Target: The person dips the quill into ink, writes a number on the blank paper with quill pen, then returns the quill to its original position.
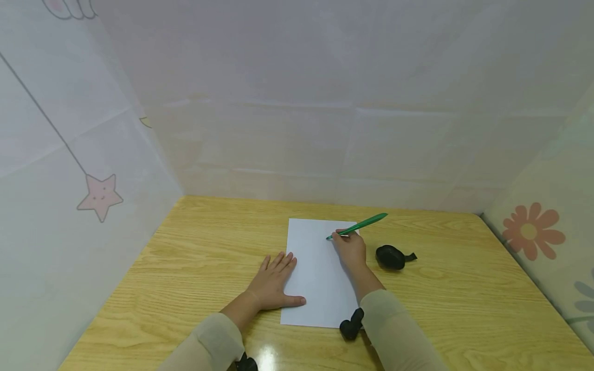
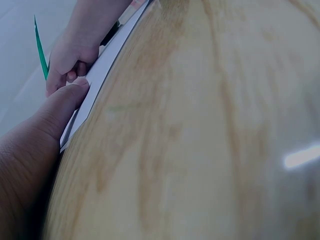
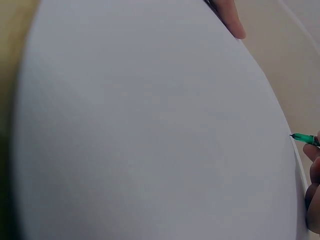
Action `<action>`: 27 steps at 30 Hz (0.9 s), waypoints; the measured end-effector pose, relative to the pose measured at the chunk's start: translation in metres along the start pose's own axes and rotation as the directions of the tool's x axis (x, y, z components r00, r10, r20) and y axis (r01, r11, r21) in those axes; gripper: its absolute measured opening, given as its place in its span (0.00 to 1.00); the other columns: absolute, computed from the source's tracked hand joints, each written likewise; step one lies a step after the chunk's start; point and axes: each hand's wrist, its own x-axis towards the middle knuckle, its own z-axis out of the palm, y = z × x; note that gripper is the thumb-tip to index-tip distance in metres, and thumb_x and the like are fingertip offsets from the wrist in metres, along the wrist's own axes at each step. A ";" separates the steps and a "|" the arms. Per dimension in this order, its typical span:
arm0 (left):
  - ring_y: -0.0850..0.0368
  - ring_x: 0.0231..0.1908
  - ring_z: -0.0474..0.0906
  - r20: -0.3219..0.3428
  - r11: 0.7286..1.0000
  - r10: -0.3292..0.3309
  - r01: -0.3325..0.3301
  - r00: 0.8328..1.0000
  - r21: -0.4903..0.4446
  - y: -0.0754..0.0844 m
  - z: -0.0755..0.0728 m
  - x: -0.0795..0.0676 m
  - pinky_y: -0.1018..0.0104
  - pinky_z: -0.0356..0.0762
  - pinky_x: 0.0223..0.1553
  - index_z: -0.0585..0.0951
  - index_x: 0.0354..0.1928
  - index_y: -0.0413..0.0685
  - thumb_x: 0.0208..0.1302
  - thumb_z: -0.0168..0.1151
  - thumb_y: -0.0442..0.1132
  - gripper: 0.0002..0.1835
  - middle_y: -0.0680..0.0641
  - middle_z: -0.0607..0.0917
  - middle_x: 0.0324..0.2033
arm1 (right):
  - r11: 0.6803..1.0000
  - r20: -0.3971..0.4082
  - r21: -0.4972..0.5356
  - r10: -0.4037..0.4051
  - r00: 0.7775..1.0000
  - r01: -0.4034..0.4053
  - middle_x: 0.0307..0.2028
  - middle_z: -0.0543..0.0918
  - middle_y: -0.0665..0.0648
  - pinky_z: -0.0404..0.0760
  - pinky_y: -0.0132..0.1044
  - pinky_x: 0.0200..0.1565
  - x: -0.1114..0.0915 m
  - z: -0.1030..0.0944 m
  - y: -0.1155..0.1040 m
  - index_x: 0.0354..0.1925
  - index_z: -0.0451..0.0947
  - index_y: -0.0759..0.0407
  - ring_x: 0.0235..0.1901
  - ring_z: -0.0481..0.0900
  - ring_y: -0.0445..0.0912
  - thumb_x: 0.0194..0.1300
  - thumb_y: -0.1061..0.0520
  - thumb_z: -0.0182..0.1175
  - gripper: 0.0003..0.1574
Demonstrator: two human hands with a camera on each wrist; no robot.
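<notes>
A white sheet of paper [image 1: 315,273] lies upright on the wooden table, with no marks showing on it. My left hand [image 1: 275,283] rests flat with spread fingers over the sheet's left edge, the thumb reaching onto the paper. Near the top right of the sheet, my right hand [image 1: 351,250] pinches a green pen [image 1: 366,222], its dark tip pointing left and down at the paper. In the right wrist view the pen [image 3: 303,138] shows its tip right at the paper's surface. The left wrist view has the right hand [image 2: 72,55] beyond the left thumb [image 2: 65,102].
A black rounded object with a short strap [image 1: 391,257] lies on the table to the right of the right hand. Around the wooden table [image 1: 209,242] hang pale printed sheets [image 1: 297,149]. Black wrist-worn devices [image 1: 351,325] sit at both cuffs.
</notes>
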 end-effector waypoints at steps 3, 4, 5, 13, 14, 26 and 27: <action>0.47 0.78 0.43 -0.001 1.000 0.001 -0.001 1.000 0.000 0.000 0.000 0.000 0.42 0.39 0.76 0.54 0.77 0.47 0.54 0.54 0.77 0.58 0.47 0.52 0.78 | 1.000 -0.001 0.002 -0.001 1.000 0.001 0.45 0.86 0.64 0.80 0.35 0.41 0.000 0.000 0.000 0.47 0.82 0.60 0.46 0.84 0.53 0.66 0.49 0.63 0.18; 0.47 0.78 0.43 -0.002 1.000 0.002 -0.002 1.000 0.000 0.000 0.000 0.000 0.42 0.39 0.76 0.54 0.77 0.47 0.54 0.54 0.77 0.58 0.47 0.52 0.78 | 1.000 -0.001 0.000 -0.002 1.000 0.002 0.45 0.87 0.64 0.79 0.34 0.40 0.000 0.001 0.000 0.47 0.83 0.60 0.45 0.84 0.53 0.66 0.49 0.63 0.18; 0.47 0.78 0.43 -0.001 1.000 0.002 -0.002 1.000 0.000 0.000 0.000 0.000 0.42 0.39 0.76 0.54 0.77 0.47 0.54 0.54 0.77 0.58 0.47 0.52 0.78 | 1.000 -0.001 0.001 -0.004 1.000 0.004 0.44 0.87 0.64 0.79 0.34 0.39 0.000 0.001 0.000 0.47 0.83 0.60 0.45 0.84 0.53 0.66 0.49 0.63 0.18; 0.48 0.78 0.43 0.001 1.000 0.000 0.000 1.000 -0.001 0.000 -0.001 0.000 0.42 0.38 0.76 0.53 0.77 0.47 0.54 0.54 0.77 0.57 0.47 0.52 0.78 | 1.000 0.004 0.008 -0.017 1.000 0.017 0.43 0.87 0.64 0.79 0.32 0.37 -0.001 0.003 0.000 0.47 0.83 0.59 0.42 0.85 0.52 0.66 0.49 0.63 0.17; 0.48 0.78 0.42 0.002 1.000 0.000 0.000 1.000 0.001 0.000 0.000 0.000 0.42 0.38 0.76 0.53 0.77 0.47 0.54 0.54 0.77 0.57 0.47 0.52 0.78 | 1.000 0.003 0.007 -0.022 1.000 0.022 0.42 0.87 0.65 0.79 0.32 0.37 -0.001 0.003 0.000 0.47 0.83 0.60 0.42 0.85 0.52 0.66 0.50 0.63 0.17; 0.48 0.78 0.42 0.003 1.000 -0.001 0.001 1.000 -0.002 -0.001 0.002 0.001 0.42 0.38 0.76 0.53 0.77 0.47 0.55 0.53 0.77 0.57 0.47 0.52 0.78 | 0.999 0.001 0.003 -0.037 0.999 0.037 0.42 0.87 0.65 0.79 0.32 0.37 -0.004 0.004 -0.002 0.46 0.83 0.60 0.42 0.85 0.51 0.66 0.51 0.63 0.17; 0.48 0.78 0.42 0.002 1.000 0.000 0.000 1.000 -0.002 -0.001 0.002 0.001 0.42 0.38 0.76 0.53 0.77 0.47 0.55 0.53 0.77 0.57 0.47 0.52 0.78 | 0.999 0.003 0.003 -0.035 0.999 0.035 0.42 0.87 0.65 0.79 0.32 0.37 -0.004 0.003 -0.002 0.46 0.83 0.60 0.42 0.85 0.52 0.66 0.50 0.63 0.17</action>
